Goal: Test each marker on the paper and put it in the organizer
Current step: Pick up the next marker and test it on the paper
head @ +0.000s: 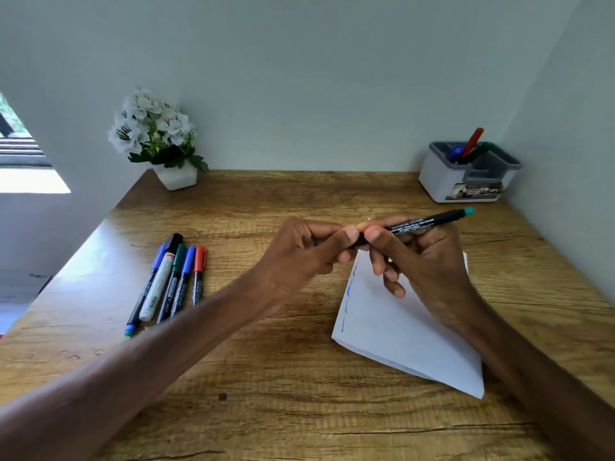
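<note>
Both hands hold one black marker with a teal end, level above the desk. My right hand grips its barrel. My left hand pinches the marker's left end, which my fingers hide. Under my right hand lies a sheet of white paper with short scribbles along its left edge. Several more markers, capped in blue, black, green and red, lie side by side on the left. The white and grey organizer stands at the back right with blue, red and green markers in it.
A white pot of artificial white flowers stands at the back left of the wooden desk. Pale walls close in the desk behind and on both sides.
</note>
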The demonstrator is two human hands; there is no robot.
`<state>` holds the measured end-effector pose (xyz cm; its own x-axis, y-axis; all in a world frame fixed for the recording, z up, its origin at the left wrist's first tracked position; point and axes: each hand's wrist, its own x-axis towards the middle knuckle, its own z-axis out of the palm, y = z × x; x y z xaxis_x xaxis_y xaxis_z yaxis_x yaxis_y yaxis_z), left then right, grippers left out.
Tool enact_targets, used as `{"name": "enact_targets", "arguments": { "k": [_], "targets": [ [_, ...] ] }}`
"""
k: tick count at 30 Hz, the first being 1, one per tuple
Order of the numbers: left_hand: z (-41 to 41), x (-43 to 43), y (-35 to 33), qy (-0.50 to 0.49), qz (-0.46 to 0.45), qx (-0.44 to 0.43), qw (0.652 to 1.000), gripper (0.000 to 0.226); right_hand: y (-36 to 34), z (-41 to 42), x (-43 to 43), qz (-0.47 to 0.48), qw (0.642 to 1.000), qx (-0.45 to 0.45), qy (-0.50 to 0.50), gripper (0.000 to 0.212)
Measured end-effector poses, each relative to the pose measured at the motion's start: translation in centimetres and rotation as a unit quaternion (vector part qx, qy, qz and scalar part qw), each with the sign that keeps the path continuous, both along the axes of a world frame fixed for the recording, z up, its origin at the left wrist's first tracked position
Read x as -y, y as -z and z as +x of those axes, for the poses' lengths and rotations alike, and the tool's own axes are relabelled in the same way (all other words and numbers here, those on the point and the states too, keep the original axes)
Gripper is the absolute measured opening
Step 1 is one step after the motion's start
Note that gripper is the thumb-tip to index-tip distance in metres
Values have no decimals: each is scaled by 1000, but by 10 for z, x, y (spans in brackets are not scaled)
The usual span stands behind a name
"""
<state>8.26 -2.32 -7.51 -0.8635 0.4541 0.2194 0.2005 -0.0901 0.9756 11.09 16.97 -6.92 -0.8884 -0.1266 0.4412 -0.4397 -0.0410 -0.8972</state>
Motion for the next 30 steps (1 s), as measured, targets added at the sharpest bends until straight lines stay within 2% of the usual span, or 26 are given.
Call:
{"name": "enact_targets", "arguments": {
  "k": [6, 9, 11, 14, 18, 22, 25, 28, 30],
  "targets": [
    [-5, 3, 1, -28, -59, -60, 996, 29, -4, -3, -11, -9, 997, 64, 46, 30],
    [-10, 7, -4, -84, -78, -62, 991, 28, -8, -5, -22, -68, 988, 67, 118, 26],
    [-14, 6, -13, -123, -56, -58, 989, 24, -11, -7, -31, -72, 983, 61, 156, 23],
    [-22, -4, -30, -159, -16, -62, 985, 21, -12, -8, -42, 3, 981, 46, 188, 14],
    [-31, -35, -49, -146, -21, -137, 979, 22, -12, -9, -50, 119, 973, 36, 194, 14],
    [-37, -72, -57, -120, -95, -218, 964, 15, -10, -14, -58, 179, 948, -42, 258, 21],
    [-42, -92, -60, -125, -154, -264, 944, 22, -8, -18, -68, 208, 926, -89, 301, 33],
    [-56, -104, -59, -128, -211, -262, 933, 33, -9, -23, -81, 214, 911, -82, 342, 38],
    [-72, -106, -50, -117, -255, -238, 930, 31, -12, -25, -87, 201, 909, -66, 358, 44]
  ]
}}
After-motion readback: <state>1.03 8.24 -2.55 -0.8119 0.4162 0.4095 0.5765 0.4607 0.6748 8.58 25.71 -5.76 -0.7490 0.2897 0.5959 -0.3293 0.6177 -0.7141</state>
